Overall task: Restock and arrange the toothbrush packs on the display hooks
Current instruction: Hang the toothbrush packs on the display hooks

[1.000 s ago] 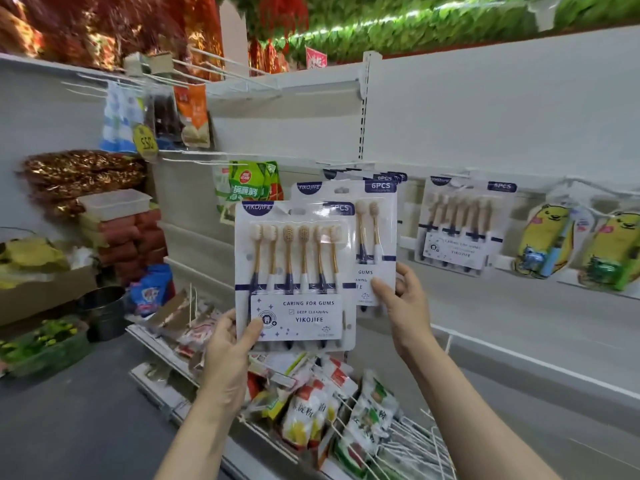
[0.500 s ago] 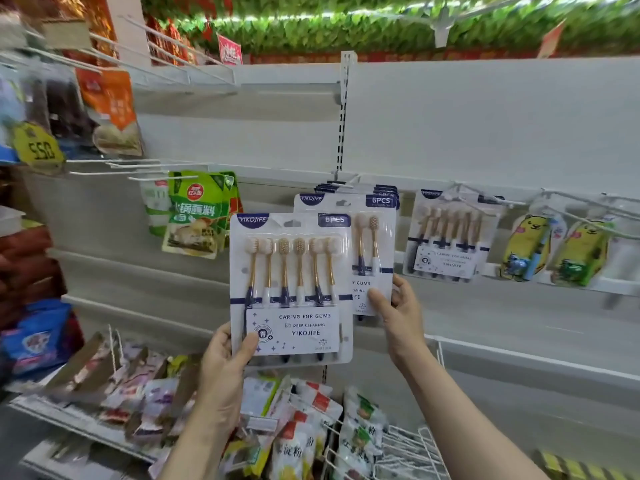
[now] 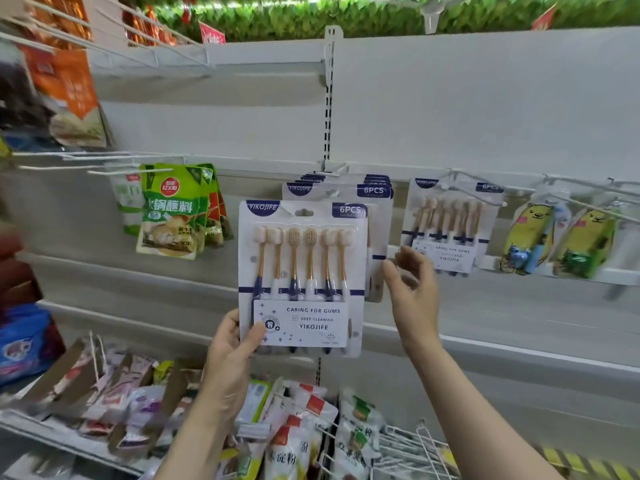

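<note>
The toothbrush pack (image 3: 302, 278) is off the hook, held upright in front of the hung stack of packs (image 3: 375, 209) by your left hand (image 3: 231, 355), pinched at its lower left corner. Your right hand (image 3: 412, 299), half a second ago gripping the stack's lower edge, now hangs open and empty beside it. Stack released; the pack's hang hole is below the hook (image 3: 334, 174), so lift and thread it next.
</note>
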The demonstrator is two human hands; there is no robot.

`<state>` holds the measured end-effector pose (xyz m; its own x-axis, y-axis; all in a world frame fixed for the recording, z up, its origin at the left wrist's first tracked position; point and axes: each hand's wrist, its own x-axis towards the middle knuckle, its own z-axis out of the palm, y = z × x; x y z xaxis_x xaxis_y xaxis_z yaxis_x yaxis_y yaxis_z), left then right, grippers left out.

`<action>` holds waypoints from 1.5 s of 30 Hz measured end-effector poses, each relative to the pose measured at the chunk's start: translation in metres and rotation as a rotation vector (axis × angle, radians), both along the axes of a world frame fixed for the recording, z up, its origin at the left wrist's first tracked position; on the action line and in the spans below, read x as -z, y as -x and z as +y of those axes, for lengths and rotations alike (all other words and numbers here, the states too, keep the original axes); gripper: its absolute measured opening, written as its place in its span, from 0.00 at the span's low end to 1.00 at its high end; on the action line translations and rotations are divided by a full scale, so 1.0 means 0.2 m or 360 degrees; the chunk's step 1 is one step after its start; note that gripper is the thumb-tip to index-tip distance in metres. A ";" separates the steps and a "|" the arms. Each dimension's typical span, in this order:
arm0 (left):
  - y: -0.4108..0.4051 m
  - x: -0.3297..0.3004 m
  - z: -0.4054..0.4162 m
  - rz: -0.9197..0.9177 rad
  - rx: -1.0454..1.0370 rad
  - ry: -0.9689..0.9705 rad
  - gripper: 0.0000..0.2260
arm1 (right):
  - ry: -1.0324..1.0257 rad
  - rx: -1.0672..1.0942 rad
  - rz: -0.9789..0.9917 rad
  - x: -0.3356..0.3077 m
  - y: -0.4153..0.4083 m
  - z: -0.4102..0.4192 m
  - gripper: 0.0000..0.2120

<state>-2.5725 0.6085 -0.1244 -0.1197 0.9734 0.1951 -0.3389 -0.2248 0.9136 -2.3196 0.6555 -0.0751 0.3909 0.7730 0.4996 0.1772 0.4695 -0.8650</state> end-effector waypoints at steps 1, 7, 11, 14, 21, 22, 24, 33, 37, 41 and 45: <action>-0.01 0.00 0.02 -0.0013 0.0024 -0.0002 0.41 | -0.0064 -0.0047 -0.0005 -0.05 0.00 -0.03 0.18; -0.10 -0.04 0.09 -0.0061 0.0106 -0.0035 0.44 | -0.0139 -0.0229 -0.0045 -0.25 0.01 -0.07 0.08; -0.13 -0.08 0.13 -0.0070 0.0084 -0.0068 0.43 | -0.0098 -0.0204 -0.0022 -0.28 0.00 -0.01 0.12; -0.15 -0.08 0.15 -0.0040 0.0105 -0.0058 0.34 | -0.0092 -0.0177 0.0075 -0.29 0.00 0.01 0.15; -0.18 -0.03 0.24 0.0074 0.0077 -0.0011 0.19 | 0.0007 -0.0136 0.0047 -0.29 -0.03 0.08 0.18; -0.17 -0.03 0.26 0.0109 0.0069 -0.0004 0.19 | 0.0019 -0.0141 0.0035 -0.29 -0.03 0.10 0.17; -0.17 -0.03 0.30 0.0208 0.0044 0.0002 0.17 | 0.0037 -0.0149 0.0003 -0.30 -0.02 0.13 0.16; -0.20 -0.08 0.53 0.0396 0.0041 0.0085 0.08 | 0.0159 -0.0053 -0.0106 -0.37 -0.03 0.24 0.16; -0.19 -0.06 0.56 0.0399 0.0049 0.0103 0.09 | 0.0151 -0.0033 -0.0160 -0.37 -0.04 0.23 0.16; -0.18 -0.03 0.54 0.0390 0.0065 0.0091 0.08 | 0.0140 -0.0045 -0.0187 -0.34 -0.03 0.21 0.15; -0.16 -0.03 0.55 0.0403 0.0101 0.0101 0.08 | 0.0160 -0.0032 -0.0183 -0.34 -0.02 0.19 0.14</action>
<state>-2.5401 0.7191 -0.1181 -0.0133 0.9887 0.1493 -0.1096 -0.1498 0.9826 -2.3158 0.6933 -0.0071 0.3195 0.8284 0.4600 0.2689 0.3862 -0.8823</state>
